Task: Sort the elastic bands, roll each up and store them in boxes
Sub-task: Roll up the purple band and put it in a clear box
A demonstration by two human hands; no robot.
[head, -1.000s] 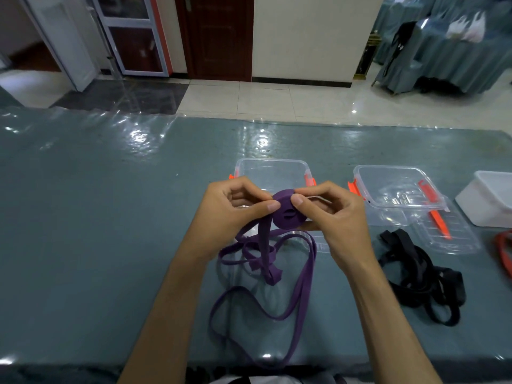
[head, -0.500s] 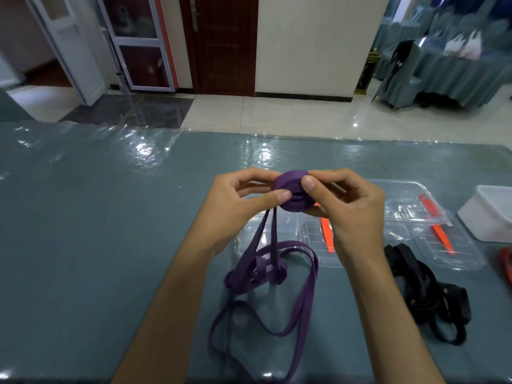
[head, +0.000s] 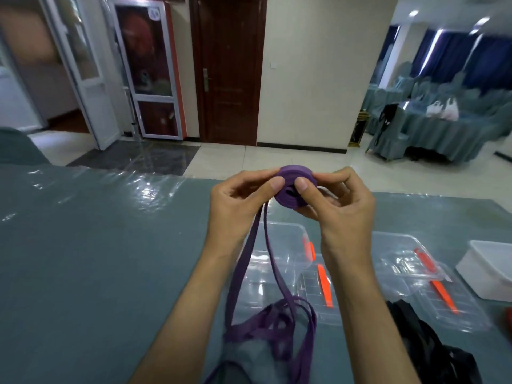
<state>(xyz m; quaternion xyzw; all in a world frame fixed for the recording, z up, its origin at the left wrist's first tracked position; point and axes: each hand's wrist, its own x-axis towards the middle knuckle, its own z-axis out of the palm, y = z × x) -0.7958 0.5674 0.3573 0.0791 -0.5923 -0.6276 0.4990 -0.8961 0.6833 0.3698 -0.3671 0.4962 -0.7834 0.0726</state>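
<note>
A purple elastic band [head: 288,191] is partly wound into a thick roll, held up above the table between both hands. My left hand [head: 238,200] pinches the roll's left side, thumb on its front face. My right hand [head: 340,200] pinches the right side, thumb near the roll's centre. Two purple strands hang down from the roll to a loose tangle [head: 271,325] lying on the table. Below the hands stand a clear box [head: 279,245] with an orange clip and its clear lid [head: 318,289].
A second clear box with lid [head: 410,261] lies to the right, and a white box [head: 490,270] at the right edge. A black band pile [head: 426,345] sits at lower right. The table [head: 97,245] has a teal cover under clear plastic.
Both hands have lifted the purple roll higher above the table, pulling the hanging strands taut. The camera has tilted up, showing more of the room.
</note>
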